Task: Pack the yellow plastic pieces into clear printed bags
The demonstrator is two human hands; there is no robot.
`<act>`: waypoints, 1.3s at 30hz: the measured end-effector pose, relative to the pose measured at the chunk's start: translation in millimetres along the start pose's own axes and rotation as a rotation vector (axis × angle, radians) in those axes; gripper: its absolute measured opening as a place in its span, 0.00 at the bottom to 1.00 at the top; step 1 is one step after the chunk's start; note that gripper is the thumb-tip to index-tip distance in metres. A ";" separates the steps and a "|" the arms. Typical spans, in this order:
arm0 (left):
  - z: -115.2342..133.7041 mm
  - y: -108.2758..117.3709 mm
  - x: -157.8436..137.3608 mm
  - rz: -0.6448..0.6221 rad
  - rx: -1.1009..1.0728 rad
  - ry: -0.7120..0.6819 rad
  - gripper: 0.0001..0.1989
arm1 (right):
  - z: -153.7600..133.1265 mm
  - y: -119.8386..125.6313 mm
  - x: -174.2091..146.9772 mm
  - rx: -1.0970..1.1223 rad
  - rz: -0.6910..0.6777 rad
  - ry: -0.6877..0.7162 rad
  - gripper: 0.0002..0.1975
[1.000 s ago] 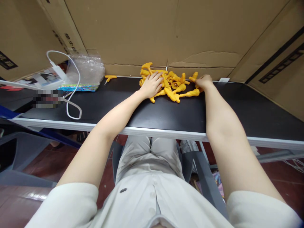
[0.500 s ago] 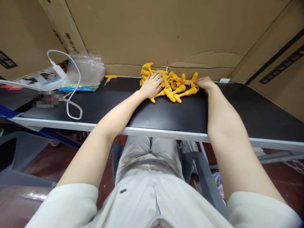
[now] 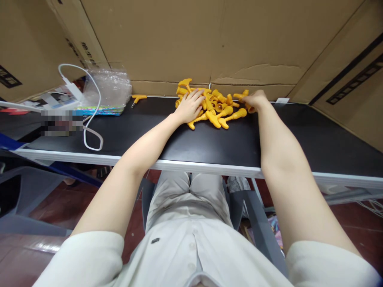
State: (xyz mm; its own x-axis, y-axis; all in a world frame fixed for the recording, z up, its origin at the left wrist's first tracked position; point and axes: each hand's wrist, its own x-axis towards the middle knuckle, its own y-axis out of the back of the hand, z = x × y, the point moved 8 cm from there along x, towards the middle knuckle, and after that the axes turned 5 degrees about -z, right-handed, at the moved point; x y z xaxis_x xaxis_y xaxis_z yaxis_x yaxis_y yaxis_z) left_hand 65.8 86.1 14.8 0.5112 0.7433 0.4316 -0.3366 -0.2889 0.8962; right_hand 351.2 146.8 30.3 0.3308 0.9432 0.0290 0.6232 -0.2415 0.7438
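A pile of yellow T-handled corkscrews (image 3: 213,115) with tube-shaped yellow sleeves lies on the black table. My left hand (image 3: 190,106) rests flat over the pile's left side, fingers stretched out and slightly apart. At the right end of the heap, my right hand (image 3: 257,99) is closed around a yellow piece (image 3: 250,108) whose end pokes out below the fingers. Its full shape is hidden by the hand. Just left of those fingers is another yellow handle (image 3: 239,96). One single corkscrew (image 3: 139,98) with a bare metal spiral lies apart to the left.
Cardboard walls (image 3: 185,40) enclose the table at the back and sides. On the left are clear plastic bags (image 3: 109,85), a white cable (image 3: 100,95) and colourful packets (image 3: 104,110). A small white piece (image 3: 282,100) lies at the back right. The metal table edge (image 3: 209,167) runs in front.
My right hand has closed more and turned around a yellow piece, shifting pieces at the heap's right end. My left hand stays in place on the pile.
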 end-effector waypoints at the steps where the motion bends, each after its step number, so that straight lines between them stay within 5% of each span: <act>1: -0.4 1.4 0.5 0.024 -0.009 -0.014 0.31 | -3.0 3.0 -1.5 0.037 0.014 -0.001 0.20; 3: -1.7 5.3 1.5 0.071 -0.018 -0.033 0.32 | -15.0 10.6 -6.0 0.089 0.071 0.054 0.16; 7: -4.3 18.9 1.7 0.153 -0.031 -0.016 0.34 | -64.1 19.6 -30.9 0.080 0.165 0.378 0.13; 13: -9.1 40.2 -2.8 0.247 -0.077 0.058 0.34 | -135.2 -8.1 -88.8 -0.124 0.083 0.783 0.13; 18: -21.2 41.7 -4.0 0.242 -0.030 0.146 0.31 | -157.3 -42.3 -125.5 -0.354 0.054 1.052 0.13; 25: -26.7 51.1 -6.7 0.213 0.069 0.274 0.24 | -156.5 -56.8 -135.3 -0.531 0.053 1.084 0.15; 30: -25.3 54.5 -8.7 0.216 0.094 0.281 0.26 | -148.2 -53.1 -121.3 -0.510 0.009 0.971 0.17; 39: -21.4 49.8 -8.4 0.167 0.117 0.293 0.26 | -147.0 -61.4 -119.9 -0.575 -0.010 1.026 0.17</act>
State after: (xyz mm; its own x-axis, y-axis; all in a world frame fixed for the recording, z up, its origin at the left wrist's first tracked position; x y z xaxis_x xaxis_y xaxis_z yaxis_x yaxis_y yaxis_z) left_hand 27.7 78.4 53.5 0.2023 0.8165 0.5408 -0.2946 -0.4759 0.8287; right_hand 169.1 82.1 79.3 -0.5615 0.7494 0.3508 0.1245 -0.3426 0.9312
